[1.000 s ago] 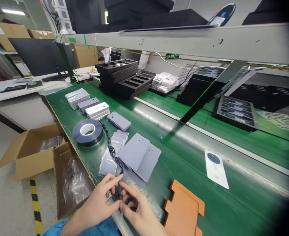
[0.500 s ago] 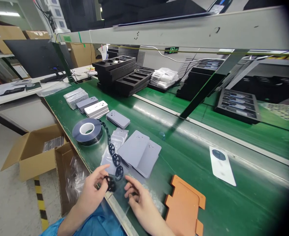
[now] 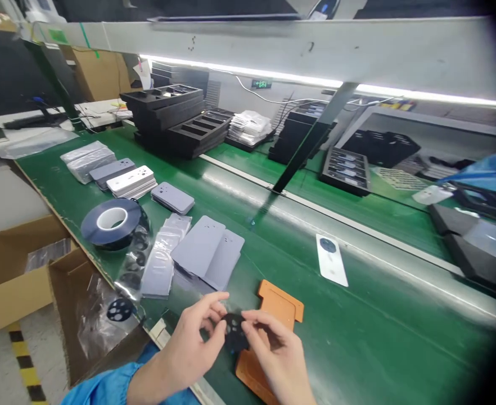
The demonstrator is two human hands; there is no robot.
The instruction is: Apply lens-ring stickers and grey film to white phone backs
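Observation:
A round black film piece with holes [image 3: 234, 332] is pinched between my left hand [image 3: 195, 340] and my right hand [image 3: 275, 349], one at each side of it. Beneath my right hand lies an orange fixture [image 3: 279, 301], partly covered. A roll of dark film [image 3: 112, 222] with a white core stands to the left, its clear strip of round black pieces hanging over the table edge. Grey phone-shaped sheets [image 3: 201, 244] lie beside plastic-wrapped sheets [image 3: 161, 261]. Farther right is a white phone-shaped sheet [image 3: 331, 261] bearing a dark disc.
Stacks of sheets [image 3: 132, 181] sit at the back left, near black trays [image 3: 167, 115]. A dark post [image 3: 305, 152] rises beyond the metal rail. Open cardboard boxes [image 3: 16, 298] stand on the floor at left. A person's blue sleeve [image 3: 492, 171] shows at far right.
The view has turned right. The round black piece has moved from my left hand alone to between both hands, now by the orange fixture. My right hand has closed on it; the strip now hangs aside.

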